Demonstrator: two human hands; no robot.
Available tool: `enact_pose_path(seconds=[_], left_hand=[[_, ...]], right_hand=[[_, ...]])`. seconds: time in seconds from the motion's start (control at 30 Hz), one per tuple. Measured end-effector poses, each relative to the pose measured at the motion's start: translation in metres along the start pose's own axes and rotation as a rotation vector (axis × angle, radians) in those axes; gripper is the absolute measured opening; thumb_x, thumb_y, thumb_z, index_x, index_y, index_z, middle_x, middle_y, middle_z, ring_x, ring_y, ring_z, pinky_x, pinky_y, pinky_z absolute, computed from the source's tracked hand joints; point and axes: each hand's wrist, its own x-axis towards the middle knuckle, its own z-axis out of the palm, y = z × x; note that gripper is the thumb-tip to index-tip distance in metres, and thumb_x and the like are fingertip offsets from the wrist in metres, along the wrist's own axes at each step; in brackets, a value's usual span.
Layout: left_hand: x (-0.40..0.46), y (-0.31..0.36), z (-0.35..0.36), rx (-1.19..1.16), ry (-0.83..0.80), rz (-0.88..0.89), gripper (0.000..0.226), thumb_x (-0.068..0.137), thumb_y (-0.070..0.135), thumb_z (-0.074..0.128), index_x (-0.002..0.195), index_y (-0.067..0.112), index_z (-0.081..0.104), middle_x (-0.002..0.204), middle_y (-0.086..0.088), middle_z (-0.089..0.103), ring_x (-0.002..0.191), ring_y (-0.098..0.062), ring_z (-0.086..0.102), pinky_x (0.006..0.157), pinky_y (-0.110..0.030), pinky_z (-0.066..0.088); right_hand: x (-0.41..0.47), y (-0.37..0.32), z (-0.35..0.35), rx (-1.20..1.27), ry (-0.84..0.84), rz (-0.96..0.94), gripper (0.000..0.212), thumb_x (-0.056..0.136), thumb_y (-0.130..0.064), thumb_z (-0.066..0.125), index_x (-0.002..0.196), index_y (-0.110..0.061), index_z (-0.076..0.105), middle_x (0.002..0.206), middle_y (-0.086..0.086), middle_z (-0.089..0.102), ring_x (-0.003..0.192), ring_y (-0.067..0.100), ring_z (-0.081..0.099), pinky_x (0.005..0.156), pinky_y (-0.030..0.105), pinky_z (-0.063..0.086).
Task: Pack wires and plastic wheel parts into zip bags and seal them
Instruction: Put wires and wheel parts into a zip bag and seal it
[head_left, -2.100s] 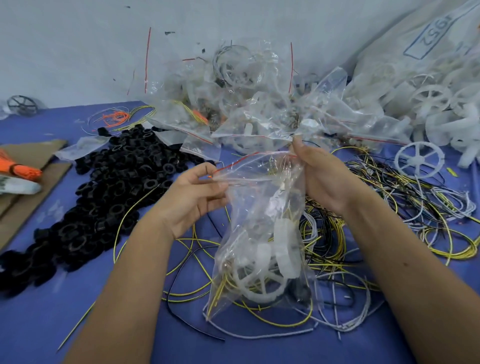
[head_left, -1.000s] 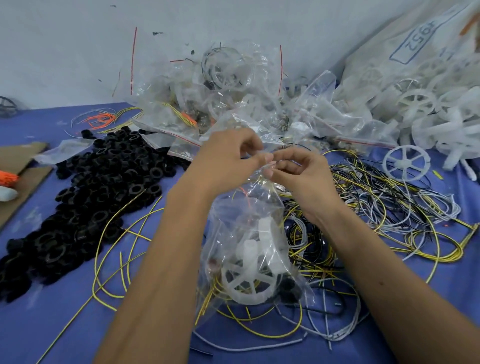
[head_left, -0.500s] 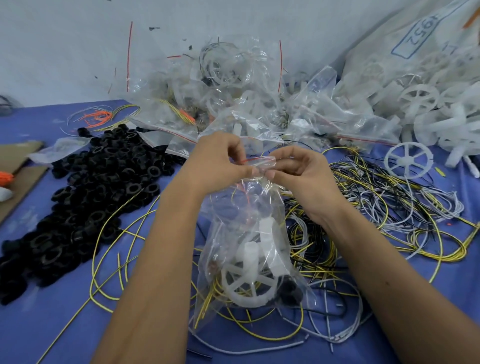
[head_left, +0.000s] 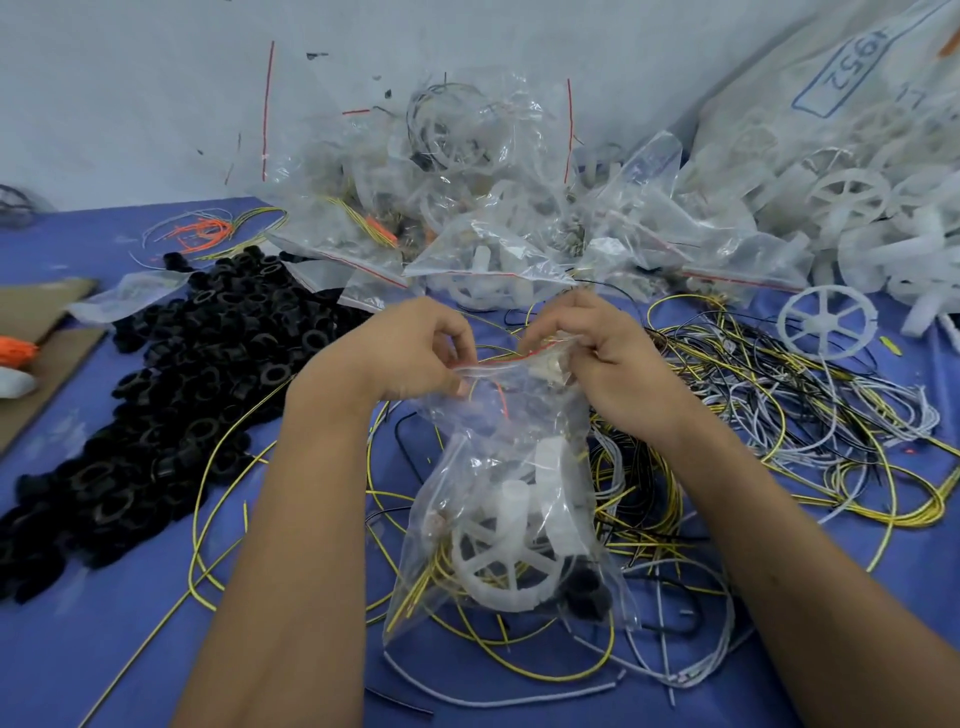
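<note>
While your left hand (head_left: 410, 348) pinches the bag (head_left: 511, 499) at its top left corner, your right hand (head_left: 605, 358) pinches the same red-lined top edge at the right, fingers curled over it. You hold the bag between both hands at the centre, hanging down toward 6 o'clock over the blue table (head_left: 78, 649). Whether the zip strip is pressed closed along its length is hard to tell; the film crumples between your fingertips and your right fingers hide that end.

Inside the bag, a white wheel (head_left: 506, 566) sits at the bottom with yellow wires (head_left: 421, 582) beside it and a dark lump (head_left: 587, 592) at its right, blurred by the plastic, so you cannot make out what it is. A second white piece higher in the bag is only partly legible.

Loose wires (head_left: 779, 415) spread from 3 to 5 o'clock, some passing under the bag and out of sight. A heap of black rings (head_left: 182, 395) lies at 9 o'clock. Filled bags (head_left: 467, 208) pile up at 12 o'clock against the wall, their contents mostly a haze. White wheels (head_left: 852, 202) crowd 2 o'clock, and one lone wheel (head_left: 826, 322) lies flat at 3 o'clock. A sack (head_left: 810, 104) behind them is cut off by the frame. Cardboard (head_left: 47, 332) at 9 o'clock is also cut off at the edge, with an orange object (head_left: 15, 349) on it only partly in view.
</note>
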Motion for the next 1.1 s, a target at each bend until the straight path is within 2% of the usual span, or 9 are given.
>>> enact_pose_path(seconds=[0.13,0.3,0.5,0.6,0.67,0.73,0.8,0.93,1.1], left_hand=[[0.001,-0.001,-0.003,-0.114,0.145,0.097,0.033,0.075,-0.009,0.08,0.074,0.021,0.064,0.08,-0.014,0.073,0.065,-0.016,0.06,0.074,-0.043,0.057],[-0.001,0.003,-0.007,-0.189,0.194,0.174,0.029,0.075,-0.008,0.083,0.074,0.014,0.063,0.087,-0.015,0.075,0.079,-0.036,0.072,0.08,-0.044,0.06],[-0.011,0.004,-0.011,-0.325,0.172,0.231,0.025,0.076,-0.009,0.082,0.073,0.011,0.068,0.098,-0.016,0.076,0.083,-0.019,0.074,0.078,-0.031,0.062],[-0.008,-0.002,-0.014,-0.212,0.127,0.175,0.018,0.079,0.0,0.083,0.076,0.015,0.074,0.094,-0.013,0.077,0.078,-0.027,0.07,0.08,-0.038,0.057],[-0.004,-0.007,-0.011,-0.139,0.107,0.139,0.01,0.08,0.005,0.084,0.079,0.012,0.076,0.088,-0.01,0.076,0.071,-0.014,0.065,0.077,-0.038,0.053],[-0.001,-0.011,-0.008,-0.09,0.128,0.1,0.01,0.08,0.011,0.085,0.08,0.008,0.076,0.08,-0.006,0.075,0.064,-0.007,0.064,0.076,-0.036,0.053],[0.0,-0.017,-0.009,-0.083,0.127,0.056,0.013,0.084,0.014,0.083,0.08,0.006,0.074,0.078,-0.009,0.075,0.068,-0.019,0.068,0.077,-0.036,0.055],[-0.009,-0.02,-0.013,-0.277,0.102,0.063,0.017,0.098,0.011,0.067,0.082,0.008,0.063,0.084,-0.019,0.073,0.07,-0.018,0.065,0.07,-0.03,0.051],[-0.014,-0.003,-0.019,-0.494,0.248,0.219,0.02,0.107,0.009,0.047,0.088,0.004,0.052,0.084,-0.026,0.054,0.079,-0.026,0.047,0.072,-0.039,0.041]], right_hand=[[0.0,-0.001,-0.003,-0.058,-0.009,-0.062,0.056,0.071,0.022,0.045,0.107,-0.013,0.07,0.105,0.004,0.062,0.103,0.014,0.057,0.084,0.023,0.04],[0.0,-0.005,-0.002,-0.049,0.079,-0.112,0.016,0.081,-0.007,0.081,0.093,-0.014,0.073,0.093,0.0,0.063,0.089,0.014,0.06,0.076,0.021,0.044],[0.0,-0.003,-0.007,0.17,0.137,-0.035,0.008,0.087,-0.008,0.077,0.085,-0.013,0.07,0.082,0.001,0.066,0.079,0.011,0.06,0.073,0.026,0.048],[0.001,-0.003,-0.008,0.113,0.072,-0.063,0.011,0.088,-0.015,0.077,0.084,-0.012,0.067,0.094,0.008,0.06,0.091,0.024,0.058,0.085,0.037,0.046],[0.001,-0.003,-0.007,0.096,0.032,-0.056,0.015,0.089,-0.018,0.077,0.083,-0.01,0.066,0.098,0.011,0.059,0.095,0.026,0.058,0.092,0.036,0.043],[0.001,-0.005,-0.008,0.097,-0.007,-0.036,0.018,0.088,-0.018,0.078,0.081,-0.007,0.066,0.098,0.012,0.06,0.095,0.023,0.06,0.091,0.03,0.043],[0.001,-0.007,-0.012,0.114,-0.061,0.0,0.018,0.086,-0.02,0.079,0.079,-0.007,0.068,0.097,0.011,0.062,0.092,0.017,0.061,0.085,0.022,0.044],[0.004,-0.011,-0.023,0.156,-0.147,0.016,0.029,0.085,-0.029,0.074,0.074,-0.003,0.068,0.092,0.012,0.064,0.084,0.016,0.06,0.078,0.018,0.043],[0.024,-0.03,-0.041,-0.073,-0.616,0.077,0.042,0.085,-0.049,0.069,0.075,-0.009,0.069,0.07,0.019,0.044,0.067,0.017,0.041,0.069,0.034,0.033]])
